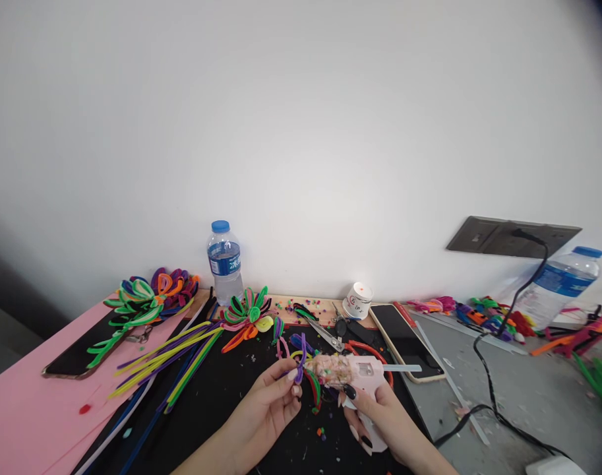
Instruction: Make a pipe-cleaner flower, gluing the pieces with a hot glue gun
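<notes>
My left hand (268, 406) pinches a purple pipe cleaner loop (301, 359) between thumb and fingertips. In my right hand (374, 412) is a pale pink hot glue gun (367, 373), gripped by its handle, with a clear glue stick (404, 368) jutting from the back. The gun's nozzle end points left and is right at the purple loop; whether they touch I cannot tell. Below the nozzle lies a red and green pipe cleaner piece (314, 392). Scissors (325, 335) with red handles lie just behind the gun, partly covered.
A pipe cleaner flower (251, 313) and loose pipe cleaners (177, 356) lie left on the black mat (206, 425). Behind stand a water bottle (224, 260) and a paper cup (359, 300). A phone (407, 340) lies right, near a black cord (491, 376) running from the wall socket.
</notes>
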A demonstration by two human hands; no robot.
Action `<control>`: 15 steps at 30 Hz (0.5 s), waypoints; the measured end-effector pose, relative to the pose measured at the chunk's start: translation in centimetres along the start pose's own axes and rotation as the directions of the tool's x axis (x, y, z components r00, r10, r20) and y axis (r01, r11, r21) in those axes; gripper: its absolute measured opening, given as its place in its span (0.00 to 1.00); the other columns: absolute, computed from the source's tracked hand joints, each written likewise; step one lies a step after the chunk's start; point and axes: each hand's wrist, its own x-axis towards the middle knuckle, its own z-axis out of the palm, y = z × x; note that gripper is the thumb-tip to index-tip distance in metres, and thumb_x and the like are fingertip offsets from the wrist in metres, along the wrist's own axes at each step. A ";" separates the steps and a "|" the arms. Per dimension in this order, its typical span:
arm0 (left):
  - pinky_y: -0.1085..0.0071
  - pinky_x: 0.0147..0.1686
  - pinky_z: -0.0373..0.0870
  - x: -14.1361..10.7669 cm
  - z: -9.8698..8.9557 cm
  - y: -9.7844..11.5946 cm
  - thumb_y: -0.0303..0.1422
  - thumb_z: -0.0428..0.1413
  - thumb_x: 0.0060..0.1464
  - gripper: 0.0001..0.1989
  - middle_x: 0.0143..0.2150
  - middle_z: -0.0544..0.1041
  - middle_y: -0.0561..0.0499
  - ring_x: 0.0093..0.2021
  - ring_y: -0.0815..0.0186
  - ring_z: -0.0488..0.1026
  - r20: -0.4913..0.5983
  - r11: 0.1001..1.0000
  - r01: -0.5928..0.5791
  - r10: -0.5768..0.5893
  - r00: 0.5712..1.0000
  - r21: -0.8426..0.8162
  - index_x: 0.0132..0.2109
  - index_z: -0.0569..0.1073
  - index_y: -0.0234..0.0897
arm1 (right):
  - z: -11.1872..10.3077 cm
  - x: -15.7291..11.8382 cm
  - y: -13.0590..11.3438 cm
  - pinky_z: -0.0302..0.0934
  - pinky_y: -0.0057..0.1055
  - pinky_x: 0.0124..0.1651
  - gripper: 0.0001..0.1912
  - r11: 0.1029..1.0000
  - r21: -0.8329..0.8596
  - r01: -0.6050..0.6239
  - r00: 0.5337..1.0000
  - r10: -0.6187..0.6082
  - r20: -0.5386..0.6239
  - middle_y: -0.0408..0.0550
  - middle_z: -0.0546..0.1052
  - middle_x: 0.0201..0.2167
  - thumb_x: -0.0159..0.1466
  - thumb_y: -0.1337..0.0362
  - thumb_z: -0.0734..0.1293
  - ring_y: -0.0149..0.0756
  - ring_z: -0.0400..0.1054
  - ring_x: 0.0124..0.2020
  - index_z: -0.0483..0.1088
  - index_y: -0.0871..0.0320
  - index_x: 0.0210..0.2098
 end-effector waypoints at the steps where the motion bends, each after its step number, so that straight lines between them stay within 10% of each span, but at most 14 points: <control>1: 0.79 0.26 0.70 0.0 0.0 0.0 0.22 0.62 0.43 0.07 0.24 0.72 0.53 0.24 0.74 0.70 -0.001 1.000 0.000 0.000 1.000 0.001 0.33 0.74 0.33 | 0.0 0.0 -0.1 0.42 0.19 0.12 0.26 1.000 -0.003 0.007 1.000 -0.007 0.000 0.35 0.64 0.09 0.49 0.43 0.65 0.20 0.49 0.09 0.60 0.60 0.32; 15: 0.79 0.26 0.69 0.1 -0.2 0.0 0.22 0.62 0.43 0.08 0.24 0.72 0.53 0.24 0.75 0.70 0.017 1.000 0.009 -0.009 1.000 0.006 0.33 0.74 0.33 | -0.3 0.3 0.1 0.43 0.19 0.13 0.25 0.998 0.046 0.032 0.999 -0.032 -0.018 0.35 0.64 0.10 0.50 0.43 0.65 0.20 0.49 0.09 0.59 0.59 0.30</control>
